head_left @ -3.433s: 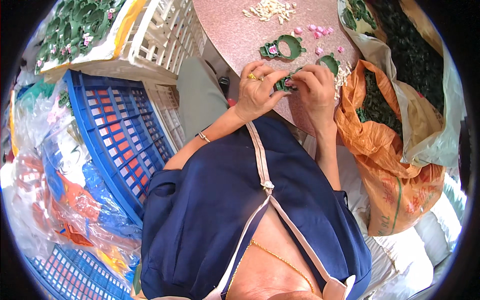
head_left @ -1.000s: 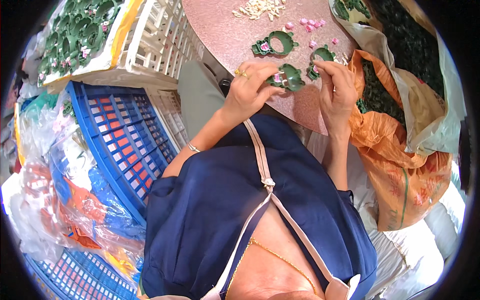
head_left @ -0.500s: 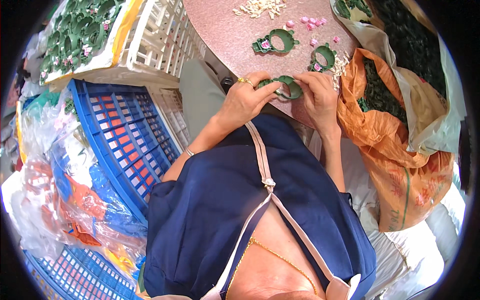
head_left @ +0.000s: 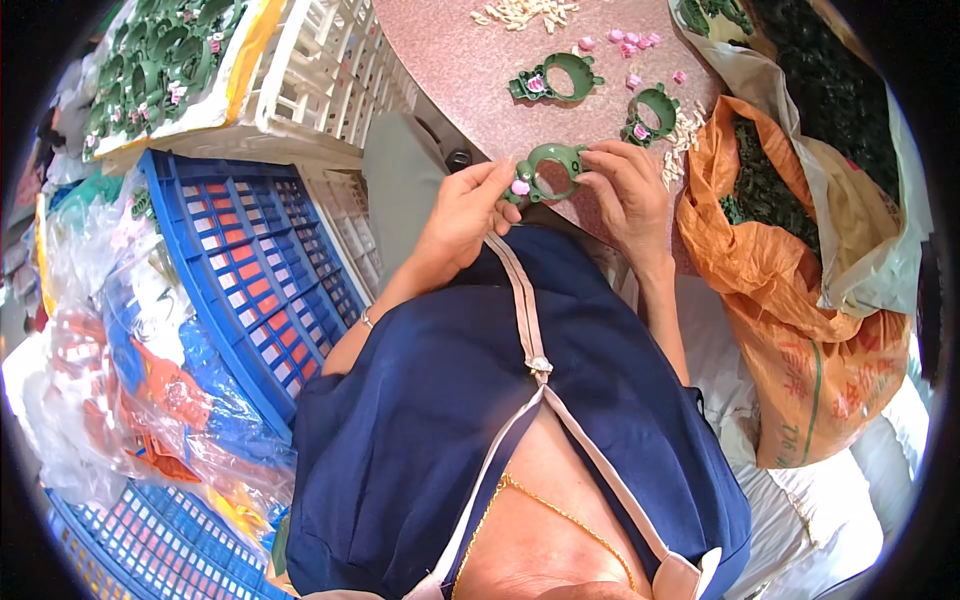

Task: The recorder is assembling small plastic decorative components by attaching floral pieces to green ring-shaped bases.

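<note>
Over the near edge of the table, I hold a green plastic ring (head_left: 534, 166) between both hands, its round opening turned upward. A small pink flower (head_left: 520, 187) sits at the ring's left end. My left hand (head_left: 458, 218) pinches that end between thumb and fingers. On the opposite side, the fingers of my right hand (head_left: 630, 195) grip the rim. Two similar green pieces lie just beyond: a ring with a pink flower (head_left: 573, 78) and a smaller-looking one (head_left: 656, 109) closer to my right hand.
Loose pink pieces (head_left: 630, 48) and pale pegs (head_left: 525, 12) lie on the pink table (head_left: 460, 60); more pegs (head_left: 684, 140) are at right. An orange sack (head_left: 770, 270) stands right. At left are a white crate (head_left: 320, 75), a blue basket (head_left: 255, 270) and a box of green pieces (head_left: 160, 65).
The ring has been tilted and turned so its opening and pink flower show more plainly. My left hand has drawn slightly back and left; my right fingers stay at the rim.
</note>
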`<state>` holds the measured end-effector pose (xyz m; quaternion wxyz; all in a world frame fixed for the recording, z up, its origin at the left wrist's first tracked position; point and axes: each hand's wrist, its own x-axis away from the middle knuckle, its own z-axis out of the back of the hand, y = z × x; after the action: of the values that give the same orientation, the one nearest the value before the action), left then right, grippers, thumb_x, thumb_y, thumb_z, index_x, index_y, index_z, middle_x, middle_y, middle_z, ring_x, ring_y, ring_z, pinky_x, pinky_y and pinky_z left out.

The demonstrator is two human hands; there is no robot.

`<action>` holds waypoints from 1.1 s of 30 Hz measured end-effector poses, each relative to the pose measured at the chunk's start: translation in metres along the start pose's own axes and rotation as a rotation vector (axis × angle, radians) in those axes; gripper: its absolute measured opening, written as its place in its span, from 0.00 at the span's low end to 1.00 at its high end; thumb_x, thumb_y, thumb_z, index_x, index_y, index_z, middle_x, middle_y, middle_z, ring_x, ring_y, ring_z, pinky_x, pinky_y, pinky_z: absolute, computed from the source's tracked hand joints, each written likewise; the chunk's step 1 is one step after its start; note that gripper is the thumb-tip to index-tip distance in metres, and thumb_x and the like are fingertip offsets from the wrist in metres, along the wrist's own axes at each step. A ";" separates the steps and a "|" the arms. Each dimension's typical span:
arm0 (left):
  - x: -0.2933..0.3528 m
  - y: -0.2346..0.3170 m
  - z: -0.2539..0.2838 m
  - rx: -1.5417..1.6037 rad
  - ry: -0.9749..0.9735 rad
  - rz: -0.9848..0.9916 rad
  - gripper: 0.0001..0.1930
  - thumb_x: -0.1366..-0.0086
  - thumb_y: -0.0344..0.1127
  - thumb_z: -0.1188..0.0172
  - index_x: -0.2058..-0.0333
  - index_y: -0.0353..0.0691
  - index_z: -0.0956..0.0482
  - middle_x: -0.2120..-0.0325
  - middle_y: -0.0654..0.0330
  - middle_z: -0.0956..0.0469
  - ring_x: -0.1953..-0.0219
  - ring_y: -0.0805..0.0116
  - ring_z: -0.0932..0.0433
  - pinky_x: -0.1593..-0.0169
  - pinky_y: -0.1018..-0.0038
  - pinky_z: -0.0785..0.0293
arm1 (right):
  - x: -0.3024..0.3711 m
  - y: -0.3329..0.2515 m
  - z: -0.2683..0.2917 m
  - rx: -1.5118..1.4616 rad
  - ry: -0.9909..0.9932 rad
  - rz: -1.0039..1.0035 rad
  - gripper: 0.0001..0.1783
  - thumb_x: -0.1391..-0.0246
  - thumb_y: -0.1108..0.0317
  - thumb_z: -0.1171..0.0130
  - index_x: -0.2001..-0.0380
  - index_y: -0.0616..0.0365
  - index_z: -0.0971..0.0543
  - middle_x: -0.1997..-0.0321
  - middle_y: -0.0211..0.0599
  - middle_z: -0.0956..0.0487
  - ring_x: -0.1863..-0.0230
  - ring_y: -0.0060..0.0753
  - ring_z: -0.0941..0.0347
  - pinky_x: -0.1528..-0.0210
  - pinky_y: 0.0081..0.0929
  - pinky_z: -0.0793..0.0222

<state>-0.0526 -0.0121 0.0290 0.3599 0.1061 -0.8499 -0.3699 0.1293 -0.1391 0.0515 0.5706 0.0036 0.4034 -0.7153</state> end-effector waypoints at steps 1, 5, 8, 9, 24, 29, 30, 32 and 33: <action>0.001 -0.001 0.000 -0.001 0.004 0.001 0.18 0.28 0.47 0.44 0.58 0.35 0.20 0.71 0.62 0.21 0.78 0.78 0.27 0.77 0.81 0.32 | 0.001 0.001 -0.002 -0.001 -0.018 0.012 0.12 0.52 0.70 0.31 0.62 0.57 0.17 0.58 0.36 0.19 0.55 0.41 0.25 0.51 0.35 0.34; 0.001 -0.009 0.004 0.163 0.008 0.124 0.16 0.27 0.46 0.46 0.60 0.38 0.21 0.73 0.62 0.20 0.78 0.77 0.24 0.77 0.83 0.30 | 0.003 0.002 -0.007 -0.039 -0.045 -0.033 0.12 0.52 0.69 0.31 0.62 0.57 0.17 0.57 0.37 0.19 0.54 0.41 0.25 0.50 0.36 0.34; -0.003 -0.014 0.007 0.186 -0.012 0.121 0.16 0.26 0.46 0.46 0.60 0.38 0.22 0.72 0.62 0.20 0.77 0.78 0.23 0.75 0.82 0.29 | 0.004 0.007 -0.011 -0.069 -0.048 -0.053 0.12 0.51 0.71 0.32 0.61 0.58 0.17 0.57 0.38 0.19 0.55 0.42 0.25 0.50 0.36 0.33; -0.004 -0.015 0.008 0.181 -0.025 0.107 0.16 0.26 0.46 0.47 0.59 0.38 0.22 0.72 0.62 0.20 0.76 0.78 0.23 0.74 0.81 0.28 | 0.006 0.011 -0.014 -0.070 -0.012 -0.052 0.11 0.50 0.72 0.33 0.61 0.59 0.17 0.58 0.39 0.19 0.55 0.42 0.24 0.50 0.36 0.33; -0.004 0.027 0.018 -0.684 0.383 -1.107 0.24 0.43 0.22 0.31 0.46 0.37 0.22 0.50 0.60 0.27 0.53 0.73 0.25 0.54 0.80 0.27 | 0.001 -0.012 -0.043 0.042 -0.136 0.039 0.15 0.54 0.63 0.30 0.63 0.55 0.19 0.69 0.35 0.23 0.62 0.42 0.27 0.56 0.38 0.35; -0.015 0.010 0.015 -0.544 0.258 -1.092 0.29 0.46 0.16 0.31 0.44 0.32 0.27 0.48 0.57 0.31 0.47 0.68 0.25 0.45 0.74 0.24 | -0.002 -0.017 -0.027 -0.264 0.086 -0.382 0.10 0.52 0.76 0.31 0.67 0.61 0.22 0.72 0.34 0.23 0.73 0.26 0.26 0.71 0.26 0.30; -0.017 0.008 0.013 -0.531 0.239 -1.075 0.29 0.46 0.15 0.32 0.45 0.32 0.27 0.48 0.57 0.31 0.47 0.68 0.25 0.45 0.74 0.24 | -0.002 -0.014 -0.024 -0.463 0.128 -0.497 0.11 0.52 0.79 0.30 0.67 0.62 0.22 0.72 0.29 0.23 0.73 0.16 0.28 0.72 0.17 0.32; -0.022 -0.001 0.010 -0.515 0.197 -1.062 0.28 0.46 0.14 0.33 0.45 0.31 0.27 0.48 0.57 0.30 0.47 0.68 0.25 0.45 0.74 0.24 | -0.007 -0.025 -0.009 -0.506 0.130 -0.504 0.11 0.52 0.79 0.30 0.67 0.62 0.21 0.72 0.28 0.22 0.74 0.16 0.28 0.71 0.16 0.32; -0.024 -0.005 0.008 -0.555 0.188 -1.068 0.28 0.46 0.14 0.33 0.45 0.31 0.27 0.48 0.57 0.30 0.47 0.68 0.25 0.45 0.74 0.24 | -0.011 -0.031 -0.002 -0.553 0.131 -0.508 0.11 0.52 0.79 0.29 0.67 0.63 0.21 0.72 0.27 0.21 0.74 0.15 0.28 0.71 0.14 0.33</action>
<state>-0.0412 -0.0005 0.0087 0.2124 0.4520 -0.5158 -0.6960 0.1070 -0.1285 0.0726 0.3277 -0.2049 0.6046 -0.6965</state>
